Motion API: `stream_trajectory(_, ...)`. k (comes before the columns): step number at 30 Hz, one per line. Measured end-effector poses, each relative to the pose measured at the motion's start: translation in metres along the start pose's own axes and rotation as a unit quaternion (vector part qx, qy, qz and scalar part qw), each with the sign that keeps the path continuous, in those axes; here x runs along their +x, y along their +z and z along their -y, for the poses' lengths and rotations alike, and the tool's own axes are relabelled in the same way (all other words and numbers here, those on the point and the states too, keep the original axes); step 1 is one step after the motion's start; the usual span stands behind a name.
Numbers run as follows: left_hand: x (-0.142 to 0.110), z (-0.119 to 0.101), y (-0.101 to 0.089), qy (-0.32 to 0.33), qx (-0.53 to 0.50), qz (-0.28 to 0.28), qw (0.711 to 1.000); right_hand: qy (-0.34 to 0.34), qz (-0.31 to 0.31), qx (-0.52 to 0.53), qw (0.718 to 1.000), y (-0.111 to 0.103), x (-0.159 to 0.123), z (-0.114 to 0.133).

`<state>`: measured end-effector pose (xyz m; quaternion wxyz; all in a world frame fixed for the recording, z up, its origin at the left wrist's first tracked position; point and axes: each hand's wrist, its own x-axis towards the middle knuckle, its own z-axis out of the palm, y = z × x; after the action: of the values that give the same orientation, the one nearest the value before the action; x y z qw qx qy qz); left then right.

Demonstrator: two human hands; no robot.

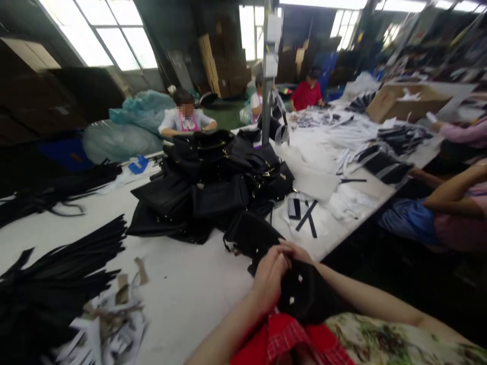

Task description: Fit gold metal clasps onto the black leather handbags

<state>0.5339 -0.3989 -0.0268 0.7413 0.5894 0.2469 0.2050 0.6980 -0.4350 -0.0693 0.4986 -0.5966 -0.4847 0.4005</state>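
A black bag (312,296) with small white patches lies at the table's front edge, against my body. My left hand (270,268) rests on its upper side, fingers curled and pressed together at the bag. Just beyond it, my right hand (297,252) meets the left one, its fingers closed on the same bag and partly hidden. Another black bag part (253,233) stretches out past my hands onto the white table (182,284). A heap of black bags (213,187) with gold-coloured metal fittings is piled straight ahead.
Bundles of black strips (76,258) lie at left beside paper scraps (117,324). Dark strips (307,219) sit on white sheets to the right. A metal post (267,101) rises behind the heap. Co-workers sit around the table, one opposite (186,119), others at right.
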Motion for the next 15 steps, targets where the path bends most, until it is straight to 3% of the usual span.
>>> stream_trajectory(2,0.017,-0.001,0.014,-0.067,-0.106,-0.056,0.991,0.019,0.054,0.073,0.996,-0.009,-0.013,-0.024)
stream_trajectory(5,0.042,-0.003,0.032,-0.146,-0.291,-0.097,0.941,0.008,0.106,0.155,0.982,-0.038,-0.016,-0.043)
stream_trajectory(7,0.052,-0.002,0.045,-0.161,-0.356,-0.129,0.911,-0.007,0.125,0.186,0.975,-0.059,-0.014,-0.049)
stream_trajectory(11,0.067,0.003,0.066,-0.136,-0.366,-0.190,0.901,-0.022,0.153,0.222,0.963,-0.087,-0.015,-0.059)
stream_trajectory(15,0.077,0.005,0.074,-0.127,-0.351,-0.226,0.900,-0.026,0.154,0.236,0.959,-0.096,-0.014,-0.064)
